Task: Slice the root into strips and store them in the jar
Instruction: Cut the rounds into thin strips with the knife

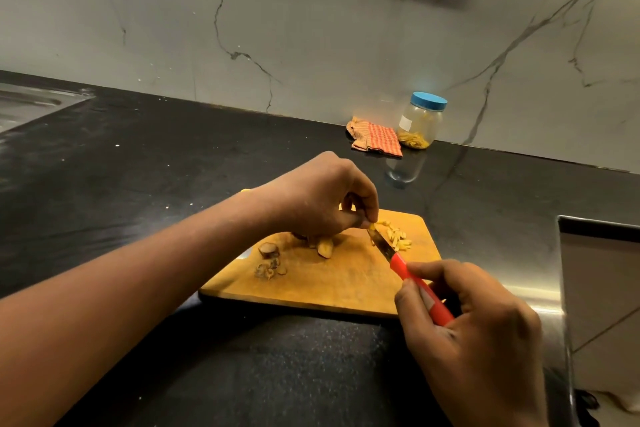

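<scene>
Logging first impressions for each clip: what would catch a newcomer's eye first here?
The red-handled knife in the right hand stands out, its blade meeting a yellow piece pinched by the left hand over the wooden board. Farther back, a blue-lidded jar stands beside a checked cloth.

Your root pieces (325, 247), brown-skinned and yellow-fleshed, lie on the cutting board (329, 288); pale strips (398, 236) heap beside them; the blue-lidded jar (420, 121) stands upright well behind.

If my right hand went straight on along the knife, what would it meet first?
Likely the root piece pinched by the left hand, just ahead of the right hand's knife tip; depth is unclear.
</scene>
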Demonstrator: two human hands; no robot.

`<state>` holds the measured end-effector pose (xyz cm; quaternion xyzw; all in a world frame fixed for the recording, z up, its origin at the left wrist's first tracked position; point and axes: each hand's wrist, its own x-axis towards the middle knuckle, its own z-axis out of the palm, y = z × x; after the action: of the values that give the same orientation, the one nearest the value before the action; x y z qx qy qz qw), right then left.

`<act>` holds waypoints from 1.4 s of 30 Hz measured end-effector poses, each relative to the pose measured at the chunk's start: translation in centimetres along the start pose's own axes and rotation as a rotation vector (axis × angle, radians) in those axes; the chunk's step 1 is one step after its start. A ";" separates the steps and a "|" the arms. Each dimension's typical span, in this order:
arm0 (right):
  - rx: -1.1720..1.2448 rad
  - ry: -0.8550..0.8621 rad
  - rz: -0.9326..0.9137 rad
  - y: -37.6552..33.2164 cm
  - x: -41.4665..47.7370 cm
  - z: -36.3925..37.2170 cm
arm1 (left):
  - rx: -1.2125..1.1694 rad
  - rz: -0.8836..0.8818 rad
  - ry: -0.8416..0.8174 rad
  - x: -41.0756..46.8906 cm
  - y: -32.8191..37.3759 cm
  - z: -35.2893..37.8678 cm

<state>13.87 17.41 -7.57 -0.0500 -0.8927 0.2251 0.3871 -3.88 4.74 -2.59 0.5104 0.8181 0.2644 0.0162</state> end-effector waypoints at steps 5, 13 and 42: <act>0.028 0.015 0.017 -0.1 0.0 -0.1 | 0.047 -0.009 -0.052 0.1 0.1 0.4; 0.070 0.048 0.009 -0.5 -0.1 -0.3 | 0.051 -0.084 -0.022 0.0 -0.4 -0.2; 0.020 -0.032 -0.019 -0.2 -0.1 0.0 | 0.021 -0.237 -0.143 0.2 -1.2 -0.7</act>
<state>13.98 17.20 -7.57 -0.0340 -0.8970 0.2309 0.3754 -5.18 4.25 -2.45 0.4278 0.8722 0.2149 0.1005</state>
